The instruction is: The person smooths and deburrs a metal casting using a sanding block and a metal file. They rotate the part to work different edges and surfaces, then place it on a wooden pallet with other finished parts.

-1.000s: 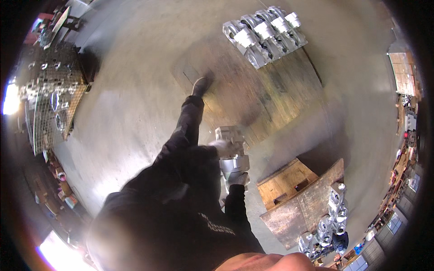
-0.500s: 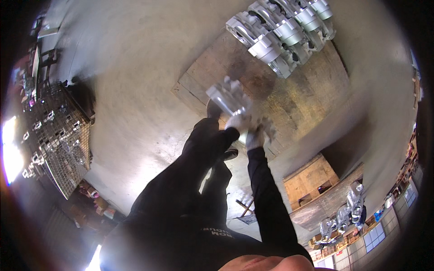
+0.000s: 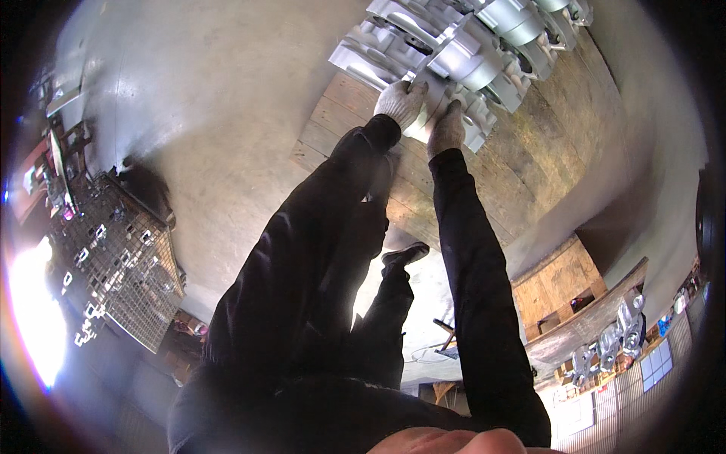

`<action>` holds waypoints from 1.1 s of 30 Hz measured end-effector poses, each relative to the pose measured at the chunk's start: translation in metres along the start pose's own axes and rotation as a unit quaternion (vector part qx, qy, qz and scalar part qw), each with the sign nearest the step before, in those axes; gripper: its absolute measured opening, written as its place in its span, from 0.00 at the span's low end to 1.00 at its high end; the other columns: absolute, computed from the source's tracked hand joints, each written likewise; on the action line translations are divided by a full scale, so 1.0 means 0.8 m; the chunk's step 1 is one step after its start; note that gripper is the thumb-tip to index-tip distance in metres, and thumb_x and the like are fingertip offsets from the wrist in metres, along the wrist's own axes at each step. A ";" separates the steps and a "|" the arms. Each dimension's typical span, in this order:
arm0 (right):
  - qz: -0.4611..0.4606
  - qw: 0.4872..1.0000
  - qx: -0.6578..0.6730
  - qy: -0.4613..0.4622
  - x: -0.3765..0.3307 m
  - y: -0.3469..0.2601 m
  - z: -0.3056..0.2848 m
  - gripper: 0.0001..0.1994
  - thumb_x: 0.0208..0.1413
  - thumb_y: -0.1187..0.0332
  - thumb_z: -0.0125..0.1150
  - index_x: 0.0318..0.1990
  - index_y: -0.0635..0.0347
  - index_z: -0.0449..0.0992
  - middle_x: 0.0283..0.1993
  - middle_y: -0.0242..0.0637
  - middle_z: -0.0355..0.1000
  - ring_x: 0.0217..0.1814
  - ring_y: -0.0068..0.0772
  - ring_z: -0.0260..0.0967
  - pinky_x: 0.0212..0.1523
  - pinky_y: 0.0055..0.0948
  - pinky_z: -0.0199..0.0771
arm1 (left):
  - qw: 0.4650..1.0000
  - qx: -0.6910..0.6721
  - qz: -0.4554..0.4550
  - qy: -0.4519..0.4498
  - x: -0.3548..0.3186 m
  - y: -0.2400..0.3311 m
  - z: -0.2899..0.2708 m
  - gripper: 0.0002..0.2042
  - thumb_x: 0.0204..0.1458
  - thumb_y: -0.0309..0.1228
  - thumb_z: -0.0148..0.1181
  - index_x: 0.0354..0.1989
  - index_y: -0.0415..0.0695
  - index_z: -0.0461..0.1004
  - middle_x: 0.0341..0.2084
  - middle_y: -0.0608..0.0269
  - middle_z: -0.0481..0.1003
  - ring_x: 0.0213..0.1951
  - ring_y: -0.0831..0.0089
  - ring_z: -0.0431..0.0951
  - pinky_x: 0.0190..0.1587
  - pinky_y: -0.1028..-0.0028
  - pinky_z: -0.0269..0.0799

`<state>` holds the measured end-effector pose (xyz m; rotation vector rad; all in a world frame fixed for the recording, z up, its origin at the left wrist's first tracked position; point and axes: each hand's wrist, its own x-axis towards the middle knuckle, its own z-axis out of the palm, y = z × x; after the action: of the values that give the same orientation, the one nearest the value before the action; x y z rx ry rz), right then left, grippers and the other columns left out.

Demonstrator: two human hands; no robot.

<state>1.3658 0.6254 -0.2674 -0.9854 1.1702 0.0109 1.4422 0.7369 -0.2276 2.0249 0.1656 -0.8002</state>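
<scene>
A silvery metal casting (image 3: 432, 98), with a round barrel and a lobed end, is at the near edge of a group of similar castings (image 3: 465, 59) on a wooden platform (image 3: 556, 125). My left hand (image 3: 401, 103), in a light knit glove, is closed on its left side, thumb on top. My gloved right hand (image 3: 448, 130) grips the near right side. Both hands hide parts of the casting. I cannot tell whether it rests fully on the wood.
A wire mesh cage (image 3: 136, 265) with small metal parts stands at the left. To the lower right are a wooden crate (image 3: 556, 284) and a bench edge (image 3: 586, 321) with more castings (image 3: 609, 344). My shoe (image 3: 406, 254) is on the concrete floor (image 3: 227, 113).
My hands have carried the casting forward, away from my body, and up against the other castings on the platform. The view has shifted, and one leg now stands further back.
</scene>
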 end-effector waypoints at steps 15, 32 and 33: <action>-0.112 0.968 -0.224 0.015 -0.006 0.018 -0.113 0.37 0.70 0.39 0.44 0.53 0.73 0.77 0.42 0.49 0.79 0.44 0.42 0.73 0.53 0.37 0.72 | 0.995 0.020 0.031 0.090 -0.051 -0.001 -0.018 0.32 0.62 0.56 0.59 0.60 0.37 0.72 0.48 0.45 0.82 0.52 0.57 0.83 0.53 0.63 0.76; 0.018 0.943 0.128 0.306 -0.759 0.436 -0.902 0.19 0.66 0.67 0.52 0.61 0.66 0.68 0.41 0.48 0.77 0.43 0.52 0.81 0.41 0.45 0.83 | 0.910 0.363 -0.093 -0.176 -0.653 -0.343 -0.118 0.27 0.59 0.50 0.61 0.57 0.41 0.72 0.29 0.52 0.81 0.33 0.53 0.82 0.39 0.56 0.77; 0.012 0.893 0.255 0.370 -0.777 0.466 -0.938 0.19 0.66 0.68 0.53 0.61 0.66 0.68 0.44 0.49 0.76 0.45 0.55 0.80 0.42 0.48 0.83 | 0.924 0.341 -0.036 -0.169 -0.657 -0.328 -0.093 0.25 0.59 0.49 0.60 0.55 0.41 0.73 0.26 0.53 0.79 0.31 0.55 0.81 0.37 0.56 0.76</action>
<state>0.3438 0.6524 -0.0583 -0.4950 1.7584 -0.6753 0.9602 1.0439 -0.0744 2.4785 -0.2808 -1.3816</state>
